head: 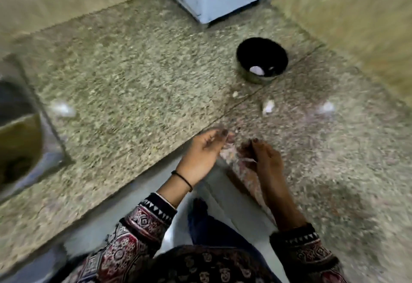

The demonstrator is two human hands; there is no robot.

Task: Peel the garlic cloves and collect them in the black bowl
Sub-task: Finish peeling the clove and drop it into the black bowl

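Two hands meet at the counter [133,77] edge. The left hand [204,150] has loosely stretched fingers, and the right hand [262,156] curls its fingers at a pale blurred scrap [228,152]; if it pinches it, I cannot tell. Farther back stands the black bowl [243,56] with one white peeled clove [256,70] inside, and a garlic piece [268,106] lies near it.

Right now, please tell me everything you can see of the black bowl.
The black bowl is round and deep, black inside, with an outer wall that looks like dull metal. It stands upright on the speckled stone counter, touched by nothing else outside. One white peeled clove and a smaller white bit lie at its bottom.
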